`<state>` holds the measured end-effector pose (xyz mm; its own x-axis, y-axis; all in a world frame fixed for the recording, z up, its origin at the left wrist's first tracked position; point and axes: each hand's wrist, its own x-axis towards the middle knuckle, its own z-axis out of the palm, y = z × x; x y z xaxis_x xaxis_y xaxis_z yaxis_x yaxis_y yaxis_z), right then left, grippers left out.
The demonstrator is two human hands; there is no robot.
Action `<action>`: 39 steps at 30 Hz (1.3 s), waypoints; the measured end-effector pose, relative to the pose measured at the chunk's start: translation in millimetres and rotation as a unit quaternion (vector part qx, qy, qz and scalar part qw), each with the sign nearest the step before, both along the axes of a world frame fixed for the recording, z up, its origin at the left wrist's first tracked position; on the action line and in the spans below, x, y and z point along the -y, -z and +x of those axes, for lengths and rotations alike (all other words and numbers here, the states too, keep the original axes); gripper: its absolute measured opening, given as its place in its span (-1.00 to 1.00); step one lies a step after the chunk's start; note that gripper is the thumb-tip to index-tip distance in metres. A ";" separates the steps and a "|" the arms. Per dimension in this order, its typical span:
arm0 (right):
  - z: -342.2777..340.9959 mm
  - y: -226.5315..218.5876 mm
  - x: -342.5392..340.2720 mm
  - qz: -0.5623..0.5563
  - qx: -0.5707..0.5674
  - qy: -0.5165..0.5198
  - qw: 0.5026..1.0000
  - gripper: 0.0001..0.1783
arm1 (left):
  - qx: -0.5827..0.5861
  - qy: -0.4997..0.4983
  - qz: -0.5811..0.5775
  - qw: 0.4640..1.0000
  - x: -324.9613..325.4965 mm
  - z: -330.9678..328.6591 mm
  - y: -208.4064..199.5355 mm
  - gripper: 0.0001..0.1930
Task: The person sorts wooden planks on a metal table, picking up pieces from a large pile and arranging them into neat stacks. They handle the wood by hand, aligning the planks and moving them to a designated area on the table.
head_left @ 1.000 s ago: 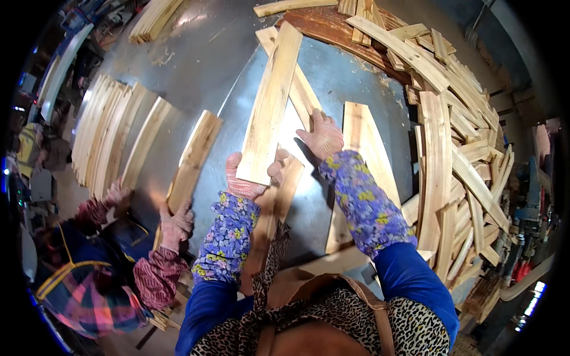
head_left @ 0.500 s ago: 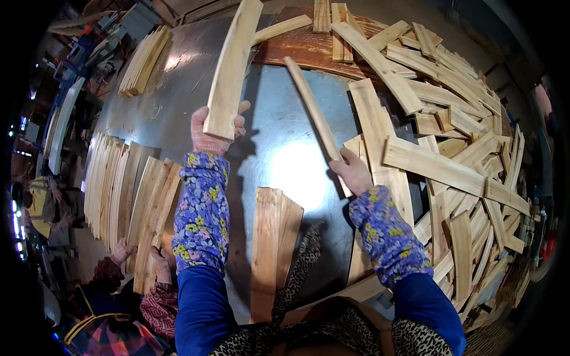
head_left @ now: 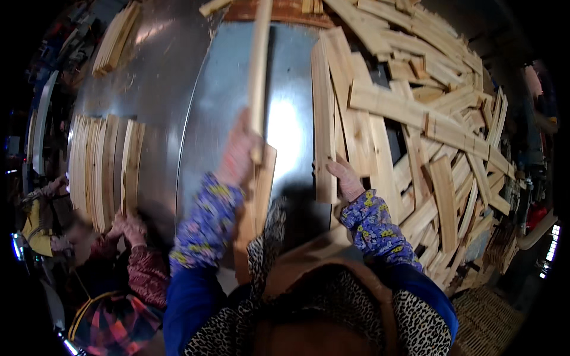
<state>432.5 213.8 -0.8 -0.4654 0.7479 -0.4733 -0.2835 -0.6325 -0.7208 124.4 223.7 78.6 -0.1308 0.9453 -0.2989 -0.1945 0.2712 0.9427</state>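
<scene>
My left hand [head_left: 238,151], blurred by motion, is closed round the lower end of a wooden slat [head_left: 259,65], which points away from me with its narrow edge up. Below that hand lie other boards [head_left: 262,190], partly covered by my sleeve. My right hand [head_left: 345,180] grips a second wooden board [head_left: 323,118] near its lower end, thumb on top. That board lies along the left edge of the loose boards, and I cannot tell whether it touches the metal table [head_left: 237,71].
A large heap of loose boards [head_left: 439,124] covers the right side. Stacked slats [head_left: 89,166] stand at the left, where a co-worker's hands [head_left: 127,228] hold a board [head_left: 132,160]. Another bundle of slats [head_left: 117,38] lies at the far left.
My left hand has come nearer and to the right, its slat now turned edge-on. My right hand's board has turned and moved beside the heap. The whole view has shifted.
</scene>
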 end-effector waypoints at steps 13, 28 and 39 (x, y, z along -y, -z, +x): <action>85.6 -46.2 148.8 0.683 0.399 -0.450 0.413 -0.09 | 0.113 0.016 -0.207 0.972 207.8 96.5 48.6 -0.43; 74.8 -86.4 101.2 -0.022 0.158 -0.155 0.975 0.02 | 0.265 0.022 -0.113 0.957 284.9 121.6 -8.9 -0.29; -66.7 41.7 123.5 0.036 0.362 -0.104 0.926 -0.22 | -0.423 0.104 -0.187 0.881 243.0 9.2 105.0 -0.18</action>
